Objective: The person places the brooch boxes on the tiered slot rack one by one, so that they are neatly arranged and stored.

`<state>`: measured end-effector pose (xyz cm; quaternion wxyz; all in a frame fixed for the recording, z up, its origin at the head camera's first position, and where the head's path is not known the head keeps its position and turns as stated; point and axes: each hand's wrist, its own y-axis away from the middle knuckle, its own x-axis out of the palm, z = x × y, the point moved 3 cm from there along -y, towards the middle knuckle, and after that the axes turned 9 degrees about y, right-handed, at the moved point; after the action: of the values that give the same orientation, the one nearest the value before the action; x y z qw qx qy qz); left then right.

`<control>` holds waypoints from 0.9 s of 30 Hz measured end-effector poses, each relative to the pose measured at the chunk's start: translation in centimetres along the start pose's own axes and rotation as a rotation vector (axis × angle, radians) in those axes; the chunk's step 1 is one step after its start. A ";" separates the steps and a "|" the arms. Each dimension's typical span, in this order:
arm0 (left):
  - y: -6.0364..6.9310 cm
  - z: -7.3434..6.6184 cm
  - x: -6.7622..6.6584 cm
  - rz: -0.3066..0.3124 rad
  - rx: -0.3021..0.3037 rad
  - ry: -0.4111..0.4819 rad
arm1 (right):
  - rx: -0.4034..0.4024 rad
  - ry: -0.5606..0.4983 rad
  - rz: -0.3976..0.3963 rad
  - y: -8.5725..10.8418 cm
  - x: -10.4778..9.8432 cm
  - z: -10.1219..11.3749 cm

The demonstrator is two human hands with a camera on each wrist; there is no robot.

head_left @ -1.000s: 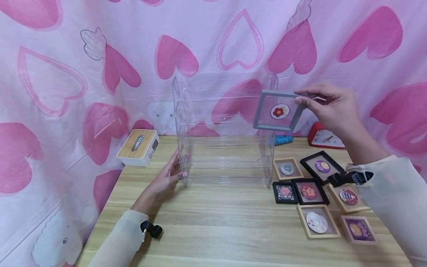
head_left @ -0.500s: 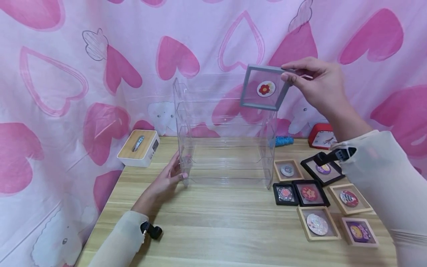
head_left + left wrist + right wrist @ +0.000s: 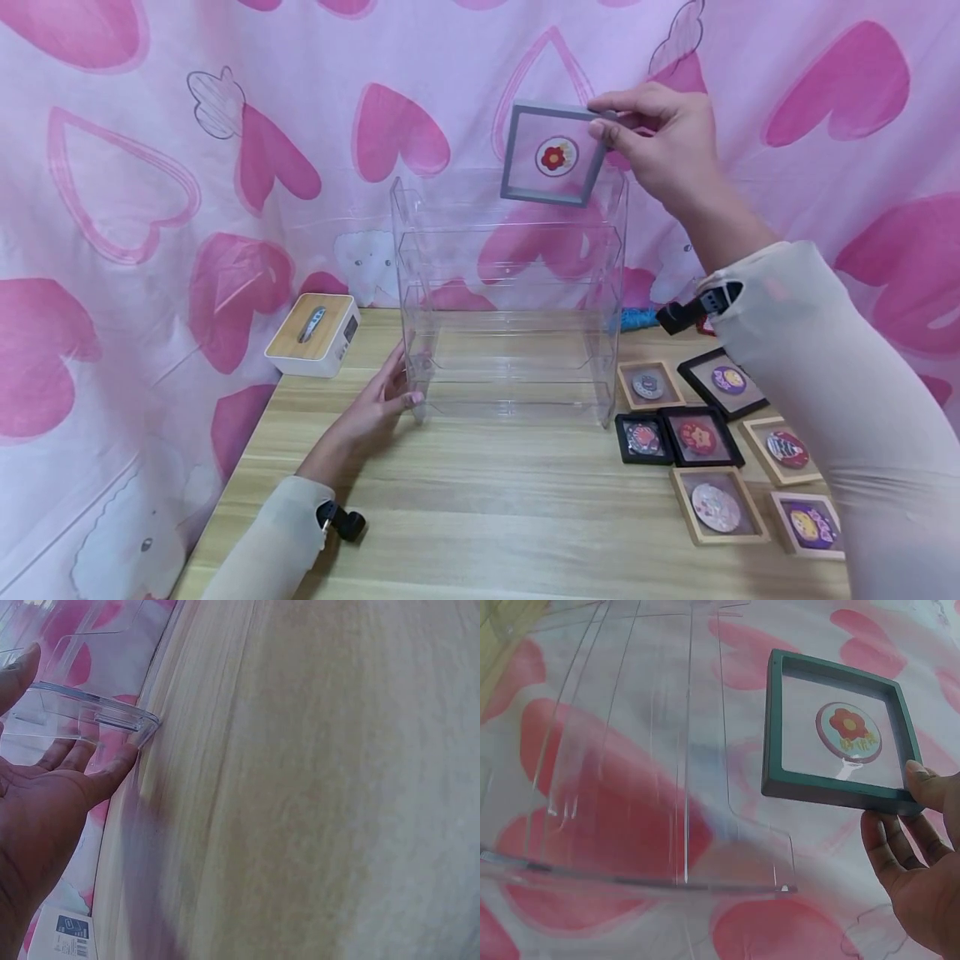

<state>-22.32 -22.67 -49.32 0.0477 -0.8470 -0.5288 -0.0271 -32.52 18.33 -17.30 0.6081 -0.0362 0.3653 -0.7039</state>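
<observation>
A clear tiered rack (image 3: 510, 408) stands upright on the wooden table. At its lower left side, the left hand (image 3: 367, 412) grips the edge, thumb in front and fingers behind; in the left wrist view the hand (image 3: 45, 802) is around the clear side panel (image 3: 82, 705). My right hand (image 3: 663, 146) pinches the top right corner of a grey square frame (image 3: 547, 200) with a red flower badge inside, held in front of the rack's top. The right wrist view shows the frame (image 3: 840, 795) between thumb and fingers of the hand (image 3: 922, 877), apart from the rack (image 3: 667, 881).
Several framed badges, among them a black frame (image 3: 731, 408) and a wooden frame (image 3: 731, 537), lie right of the rack. A white box with a wooden top (image 3: 296, 337) is at the left. Blue string (image 3: 637, 319) sits behind, before a pink heart-patterned curtain (image 3: 150, 333).
The right hand has carried the grey frame up and to the left, from beside the rack to its top. The left hand has stayed at the rack's side.
</observation>
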 end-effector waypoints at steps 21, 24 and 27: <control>0.0 0.1 0.1 0.007 0.005 -0.018 | 0.082 0.053 0.138 -2.9 6.8 1.1; 0.1 0.2 0.1 0.010 0.008 -0.024 | 0.065 0.072 0.154 -3.0 7.9 1.4; 0.1 0.2 0.1 0.010 -0.001 -0.013 | 0.061 0.090 0.167 -3.0 8.8 1.7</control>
<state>-22.17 -22.59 -49.54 0.0441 -0.8498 -0.5247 -0.0216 -36.48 9.71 -17.85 0.6486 0.0444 0.3724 -0.6623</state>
